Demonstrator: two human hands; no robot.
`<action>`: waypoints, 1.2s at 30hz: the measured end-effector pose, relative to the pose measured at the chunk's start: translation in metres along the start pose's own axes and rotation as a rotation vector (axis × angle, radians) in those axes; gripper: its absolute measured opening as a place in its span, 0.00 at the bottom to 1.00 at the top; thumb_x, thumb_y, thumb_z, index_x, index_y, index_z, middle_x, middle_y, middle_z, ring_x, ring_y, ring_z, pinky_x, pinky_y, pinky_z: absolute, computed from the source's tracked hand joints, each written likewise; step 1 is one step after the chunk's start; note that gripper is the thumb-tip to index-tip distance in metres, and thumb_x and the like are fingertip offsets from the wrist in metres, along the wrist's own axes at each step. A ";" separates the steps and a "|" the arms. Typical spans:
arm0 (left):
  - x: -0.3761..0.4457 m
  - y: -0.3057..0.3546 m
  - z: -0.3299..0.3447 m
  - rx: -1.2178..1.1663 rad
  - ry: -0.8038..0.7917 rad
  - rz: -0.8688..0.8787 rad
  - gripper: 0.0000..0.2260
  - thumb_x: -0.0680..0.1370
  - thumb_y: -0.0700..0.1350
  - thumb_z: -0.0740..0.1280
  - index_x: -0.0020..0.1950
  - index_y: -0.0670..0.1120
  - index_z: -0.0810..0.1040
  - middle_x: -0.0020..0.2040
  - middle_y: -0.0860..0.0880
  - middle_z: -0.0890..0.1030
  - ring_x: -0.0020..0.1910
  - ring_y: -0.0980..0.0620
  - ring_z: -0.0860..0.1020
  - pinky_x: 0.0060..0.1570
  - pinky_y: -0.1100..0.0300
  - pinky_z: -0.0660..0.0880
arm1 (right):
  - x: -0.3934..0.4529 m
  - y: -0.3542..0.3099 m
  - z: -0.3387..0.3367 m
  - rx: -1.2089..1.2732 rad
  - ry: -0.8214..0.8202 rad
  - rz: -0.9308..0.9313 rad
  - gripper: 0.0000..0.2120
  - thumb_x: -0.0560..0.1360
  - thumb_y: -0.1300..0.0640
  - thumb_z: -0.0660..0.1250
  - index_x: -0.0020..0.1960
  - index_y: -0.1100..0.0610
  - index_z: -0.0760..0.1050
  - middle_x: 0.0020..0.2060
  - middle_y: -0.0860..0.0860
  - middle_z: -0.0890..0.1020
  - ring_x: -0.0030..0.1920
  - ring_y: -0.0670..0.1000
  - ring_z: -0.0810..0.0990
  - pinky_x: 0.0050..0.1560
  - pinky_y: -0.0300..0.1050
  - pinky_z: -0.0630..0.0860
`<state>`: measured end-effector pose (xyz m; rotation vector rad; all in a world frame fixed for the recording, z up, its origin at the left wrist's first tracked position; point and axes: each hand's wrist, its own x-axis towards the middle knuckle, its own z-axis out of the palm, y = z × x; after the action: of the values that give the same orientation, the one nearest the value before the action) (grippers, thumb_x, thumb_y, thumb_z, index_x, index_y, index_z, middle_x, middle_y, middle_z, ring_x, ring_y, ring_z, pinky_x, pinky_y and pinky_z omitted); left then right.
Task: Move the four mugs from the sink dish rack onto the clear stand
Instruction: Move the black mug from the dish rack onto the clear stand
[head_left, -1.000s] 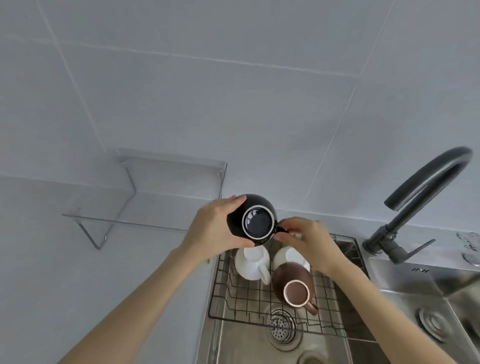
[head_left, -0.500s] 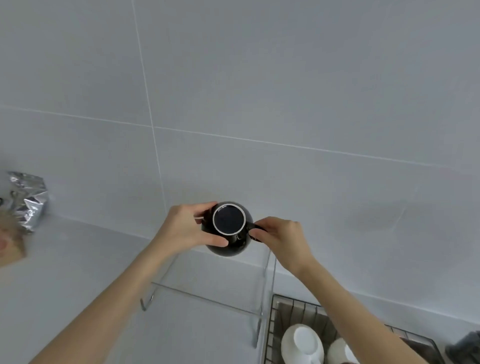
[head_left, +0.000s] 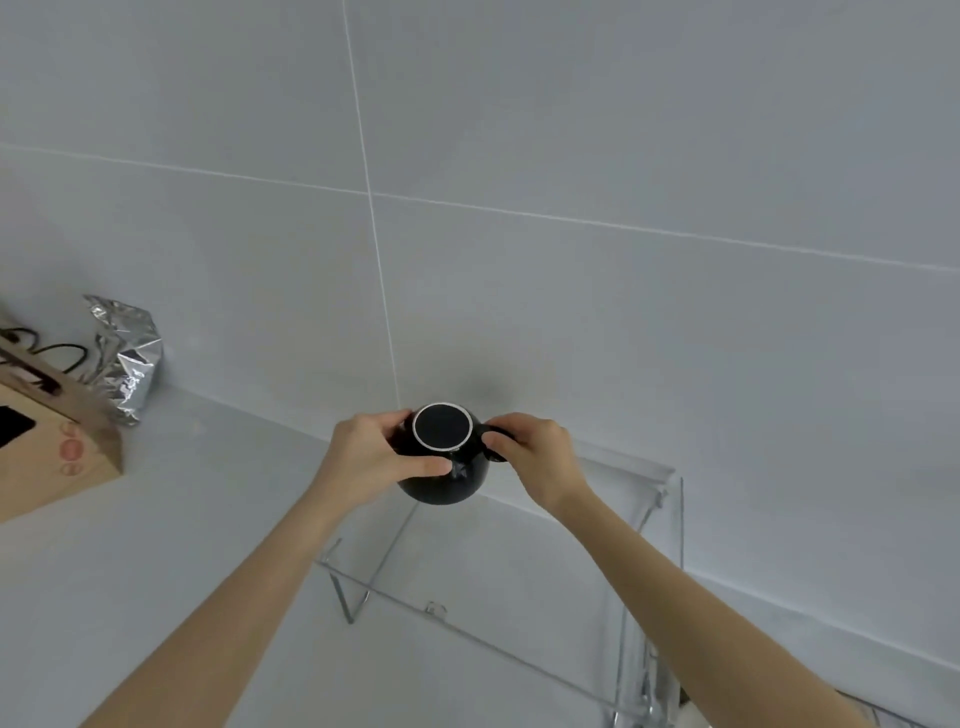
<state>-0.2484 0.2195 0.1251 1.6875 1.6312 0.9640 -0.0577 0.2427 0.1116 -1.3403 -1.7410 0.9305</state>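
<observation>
Above the clear stand (head_left: 519, 597) on the counter (head_left: 182, 545): one black mug (head_left: 443, 457), upturned, left hand (head_left: 371, 462) gripping its body, right hand (head_left: 535, 457) its handle; stand bare, none placed yet.

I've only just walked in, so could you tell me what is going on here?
A person is holding a black mug upside down with both hands: the left hand cups its body, and the right hand pinches the handle. The mug is over the back left part of the clear stand on the counter, and the stand has no mugs on it yet.
</observation>
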 end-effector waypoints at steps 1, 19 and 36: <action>0.003 -0.003 0.004 0.026 0.021 -0.005 0.22 0.53 0.55 0.77 0.46 0.58 0.81 0.41 0.54 0.85 0.44 0.56 0.81 0.45 0.70 0.73 | 0.006 0.004 0.002 0.006 -0.006 0.003 0.06 0.73 0.61 0.64 0.45 0.60 0.80 0.38 0.54 0.82 0.42 0.53 0.80 0.45 0.40 0.74; 0.019 -0.013 0.017 0.063 -0.022 -0.107 0.33 0.52 0.63 0.69 0.55 0.55 0.78 0.49 0.53 0.82 0.53 0.51 0.79 0.59 0.55 0.73 | 0.030 0.026 0.016 -0.099 0.035 -0.027 0.08 0.74 0.59 0.62 0.42 0.60 0.78 0.33 0.54 0.78 0.38 0.58 0.75 0.40 0.47 0.72; -0.036 0.059 0.084 0.354 0.040 0.236 0.26 0.75 0.42 0.63 0.70 0.39 0.59 0.73 0.39 0.61 0.72 0.43 0.59 0.70 0.57 0.54 | -0.081 0.013 -0.108 0.198 0.149 0.052 0.12 0.77 0.65 0.56 0.50 0.58 0.77 0.44 0.53 0.80 0.44 0.50 0.81 0.52 0.45 0.77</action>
<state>-0.1450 0.1852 0.1237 2.1487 1.7344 0.8580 0.0576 0.1777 0.1408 -1.2952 -1.4682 0.9788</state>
